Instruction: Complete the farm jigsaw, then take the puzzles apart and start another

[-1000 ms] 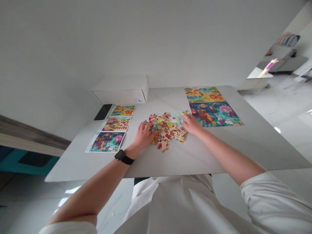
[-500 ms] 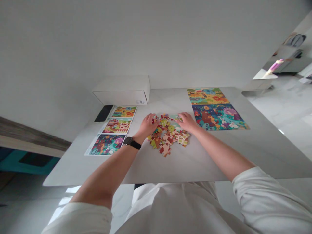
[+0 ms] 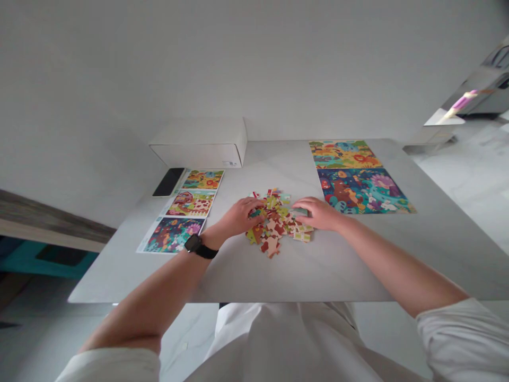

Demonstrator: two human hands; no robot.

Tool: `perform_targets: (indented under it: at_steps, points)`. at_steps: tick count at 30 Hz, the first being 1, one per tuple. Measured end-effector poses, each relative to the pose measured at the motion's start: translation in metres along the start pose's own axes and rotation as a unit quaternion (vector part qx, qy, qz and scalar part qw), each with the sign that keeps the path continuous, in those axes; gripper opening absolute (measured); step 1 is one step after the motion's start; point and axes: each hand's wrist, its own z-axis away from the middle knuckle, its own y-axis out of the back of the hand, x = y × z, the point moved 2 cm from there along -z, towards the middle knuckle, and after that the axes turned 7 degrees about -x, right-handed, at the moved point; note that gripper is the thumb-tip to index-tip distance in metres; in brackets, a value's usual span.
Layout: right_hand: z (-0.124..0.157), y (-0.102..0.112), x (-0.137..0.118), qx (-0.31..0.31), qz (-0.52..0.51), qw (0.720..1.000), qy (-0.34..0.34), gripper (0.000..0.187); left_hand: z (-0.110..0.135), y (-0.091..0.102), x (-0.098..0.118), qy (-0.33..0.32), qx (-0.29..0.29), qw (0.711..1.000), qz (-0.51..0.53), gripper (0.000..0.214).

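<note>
A loose heap of colourful jigsaw puzzle pieces [image 3: 276, 225] lies in the middle of a pale stone-look table [image 3: 254, 276]. My left hand [image 3: 238, 217], with a black smartwatch [image 3: 198, 246] on its wrist, rests curled against the heap's left side, fingertips among the pieces. My right hand [image 3: 318, 214] reaches over the heap's right edge, fingers nearly flat and touching a pale piece. Whether either hand grips a piece is hidden by the fingers.
Three small printed puzzle pictures [image 3: 181, 234] lie in a column at the left, beside a black phone [image 3: 169, 181]. Behind them stands a white cardboard box [image 3: 198, 151]. Two larger puzzle pictures [image 3: 361, 191] lie to the right. The table's near edge runs below my forearms.
Both hands have slid lower in view, closer to me. The left hand has drawn in to the heap's left side, and the right hand has moved to its right edge.
</note>
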Motion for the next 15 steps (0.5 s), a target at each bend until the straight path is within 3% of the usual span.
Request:
perform_targets:
  at_steps: [3, 7, 10, 13, 15]
  points:
    - [0.019, 0.003, -0.006, -0.021, 0.028, 0.999, -0.007, 0.056, 0.019, 0.001, 0.009, -0.013, -0.015, 1.000, -0.024, 0.049]
    - [0.026, -0.001, -0.017, -0.053, 0.091, 0.994, -0.043, 0.090, 0.037, -0.004, 0.027, -0.001, -0.048, 0.996, -0.081, 0.085]
    - [0.016, -0.003, -0.031, -0.063, 0.108, 0.991, -0.037, 0.079, 0.040, -0.008, 0.035, 0.016, -0.063, 0.992, -0.108, 0.097]
    - [0.006, -0.003, -0.042, -0.060, 0.117, 0.991, -0.035, 0.055, 0.039, -0.011, 0.035, 0.022, -0.044, 0.994, -0.103, 0.077]
    - [0.004, -0.005, -0.046, -0.058, 0.126, 0.990, -0.038, 0.053, 0.040, -0.012, 0.033, 0.031, -0.019, 0.994, -0.102, 0.061]
